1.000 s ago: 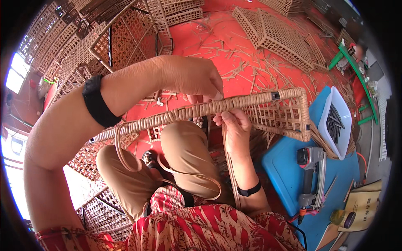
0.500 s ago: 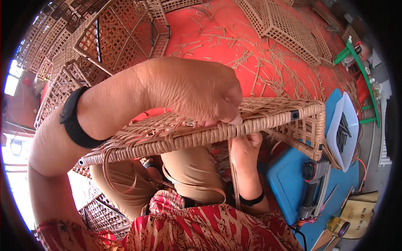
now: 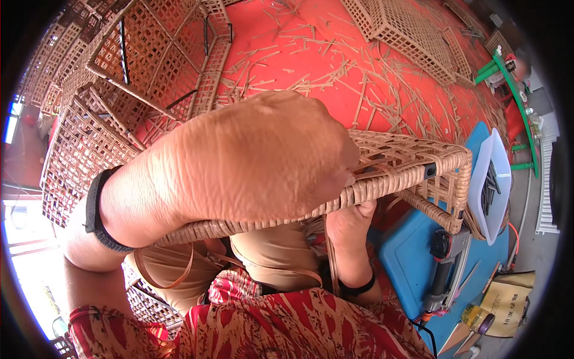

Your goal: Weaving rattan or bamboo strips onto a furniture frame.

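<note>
A woven wicker basket frame (image 3: 412, 146) lies across my lap, its front rim (image 3: 388, 186) wrapped in brown strand. My left hand (image 3: 281, 158) is over the rim, back of the hand up, fingers curled closed; its thumb tip touches the wrapping. What those fingers pinch is hidden behind the hand. Below the rim, my right hand (image 3: 350, 230) has its fingers pressed together against the underside, by a flat wicker strand (image 3: 332, 266) that hangs along the palm and wrist. Another length of strand (image 3: 185, 272) loops over my left thigh.
To my right, a blue surface (image 3: 406, 257) bears a nail gun (image 3: 443, 266), a white bin (image 3: 480, 209) of dark strips and a yellowish jar (image 3: 475, 317). Woven basket pieces (image 3: 161, 54) stand at the far left and another (image 3: 412, 42) far right. Strand scraps litter the red floor (image 3: 251, 30).
My left hand has come closer and rolled over, now covering more of the rim and hiding its fingertips. The right hand stays nearly in place under the rim. My view has shifted slightly.
</note>
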`<state>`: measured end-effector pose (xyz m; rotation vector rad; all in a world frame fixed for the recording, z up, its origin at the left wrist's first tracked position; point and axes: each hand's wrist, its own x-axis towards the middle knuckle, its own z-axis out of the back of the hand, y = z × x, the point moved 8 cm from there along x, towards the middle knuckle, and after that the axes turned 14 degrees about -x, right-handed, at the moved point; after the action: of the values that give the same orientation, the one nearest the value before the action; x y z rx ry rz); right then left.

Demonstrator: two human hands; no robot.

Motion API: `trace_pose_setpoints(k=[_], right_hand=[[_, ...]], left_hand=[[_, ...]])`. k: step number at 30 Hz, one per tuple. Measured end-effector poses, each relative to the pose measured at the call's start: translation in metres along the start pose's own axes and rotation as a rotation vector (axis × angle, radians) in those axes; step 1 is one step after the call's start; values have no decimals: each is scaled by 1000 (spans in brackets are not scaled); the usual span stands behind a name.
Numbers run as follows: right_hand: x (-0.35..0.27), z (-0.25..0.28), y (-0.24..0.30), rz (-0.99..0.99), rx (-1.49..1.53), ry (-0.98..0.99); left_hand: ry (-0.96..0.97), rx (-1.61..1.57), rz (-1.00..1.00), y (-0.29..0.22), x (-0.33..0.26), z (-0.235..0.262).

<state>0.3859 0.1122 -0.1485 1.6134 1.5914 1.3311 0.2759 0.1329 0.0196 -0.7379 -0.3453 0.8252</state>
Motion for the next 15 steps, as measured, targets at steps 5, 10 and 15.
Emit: trace_pose_setpoints(k=[5,10,15], right_hand=[[0,3,-7,-61,138,-152],[2,1,-10,-68,93,-73],[5,-11,1,23,132,41]], left_hand=[[-3,438,-79,-14,-3,-11],[-36,267,-22,-11,-1,-9],[-50,60,1,-6,1,-8]])
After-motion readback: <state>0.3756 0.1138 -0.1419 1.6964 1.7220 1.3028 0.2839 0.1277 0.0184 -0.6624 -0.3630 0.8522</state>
